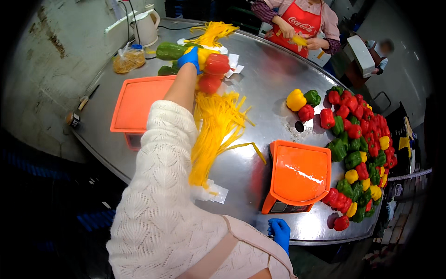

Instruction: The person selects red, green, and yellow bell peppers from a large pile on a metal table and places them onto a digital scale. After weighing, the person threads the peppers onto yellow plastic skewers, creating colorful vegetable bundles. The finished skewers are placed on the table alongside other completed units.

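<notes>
My left arm, in a white knit sleeve, stretches far across the metal table. The blue-gloved left hand [189,59] is closed against a yellow bell pepper [203,55], its fingertips partly hidden. Around it lie a green pepper [170,51], a red bell pepper [217,64] and another red pepper [209,84]. My right hand [279,231], also blue-gloved, hangs at the near table edge, loosely curled with nothing visible in it. Just beyond it stands an orange-topped scale [299,174] with a bare, wet-looking top.
Yellow tape strips [216,128] lie mid-table; another bunch [216,31] lies farther back. A second orange scale [141,104] stands left. Loose peppers [360,139] cover the right side. A kettle [146,28] and a plastic bag [128,59] are far left. A co-worker in a red apron [299,23] stands opposite.
</notes>
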A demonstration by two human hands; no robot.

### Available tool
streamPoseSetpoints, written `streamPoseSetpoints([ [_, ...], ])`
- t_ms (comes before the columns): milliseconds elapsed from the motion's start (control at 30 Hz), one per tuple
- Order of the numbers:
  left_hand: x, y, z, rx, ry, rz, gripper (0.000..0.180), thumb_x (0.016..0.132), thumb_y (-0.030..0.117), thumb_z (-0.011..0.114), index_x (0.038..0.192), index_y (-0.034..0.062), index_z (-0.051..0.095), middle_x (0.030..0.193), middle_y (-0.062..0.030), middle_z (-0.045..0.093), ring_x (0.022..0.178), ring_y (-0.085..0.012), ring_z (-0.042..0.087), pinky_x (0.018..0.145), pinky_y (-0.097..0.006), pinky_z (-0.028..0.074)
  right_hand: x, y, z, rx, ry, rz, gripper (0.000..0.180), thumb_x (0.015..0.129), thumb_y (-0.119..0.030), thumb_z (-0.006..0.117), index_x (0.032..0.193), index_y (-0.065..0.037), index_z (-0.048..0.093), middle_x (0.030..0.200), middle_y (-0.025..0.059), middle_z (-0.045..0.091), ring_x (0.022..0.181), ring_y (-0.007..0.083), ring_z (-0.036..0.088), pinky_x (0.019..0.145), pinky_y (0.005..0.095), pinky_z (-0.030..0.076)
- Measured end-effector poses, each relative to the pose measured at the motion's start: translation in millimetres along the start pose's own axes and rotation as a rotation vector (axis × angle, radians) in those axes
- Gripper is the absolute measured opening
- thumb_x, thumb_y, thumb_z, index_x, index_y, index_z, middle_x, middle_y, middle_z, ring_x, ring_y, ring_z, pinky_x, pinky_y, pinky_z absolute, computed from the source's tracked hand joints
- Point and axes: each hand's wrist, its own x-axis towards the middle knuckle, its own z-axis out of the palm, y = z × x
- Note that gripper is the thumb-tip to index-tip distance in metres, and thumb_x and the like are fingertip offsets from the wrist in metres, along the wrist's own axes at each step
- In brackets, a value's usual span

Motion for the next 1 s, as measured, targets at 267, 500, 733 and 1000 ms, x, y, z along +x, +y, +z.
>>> streamPoseSetpoints([
  [267,-32,-14,-2,0.755,-0.061,0.791,0.061,0.083,0.034,0.065,0.127,-0.0059,0.052,0.127,-0.0247,0.058,0.115,-0.0347,0.059,0.095,-0.039,0.048,15,0,8,-0.089,-0.08,-0.033,0.019,0.092,-0.017,0.063,0.098,0.001,0.066,0.084,0.0054,0.065,0.069,0.0111,0.058,0.06,0.0256,0.046],
  [500,-143,-128,-102,0.935,-0.835,0.945,0.061,0.081,0.043,0.074,0.125,0.0033,0.057,0.125,-0.0211,0.056,0.118,-0.0348,0.054,0.101,-0.042,0.043,6,1,11,-0.114,-0.105,-0.13,0.018,0.093,-0.017,0.062,0.099,-0.001,0.067,0.085,0.005,0.065,0.073,0.0112,0.058,0.062,0.0254,0.046],
  [733,-196,-209,-201,1.212,-0.66,0.977,0.059,0.085,0.036,0.071,0.13,0.0012,0.053,0.136,-0.0259,0.048,0.128,-0.0394,0.045,0.107,-0.043,0.038,-14,14,3,-0.152,-0.081,-0.105,0.016,0.092,-0.016,0.063,0.099,-0.002,0.067,0.085,0.0043,0.065,0.071,0.0105,0.057,0.062,0.0252,0.047],
  [1000,-91,-192,-212,1.159,-0.233,1.216,0.087,0.081,0.031,0.07,0.147,-0.0025,0.024,0.146,-0.0283,0.036,0.133,-0.0425,0.038,0.109,-0.046,0.034,-16,22,1,-0.2,-0.141,-0.142,0.014,0.092,-0.012,0.061,0.098,-0.001,0.067,0.081,0.0034,0.063,0.069,0.01,0.056,0.062,0.025,0.046],
])
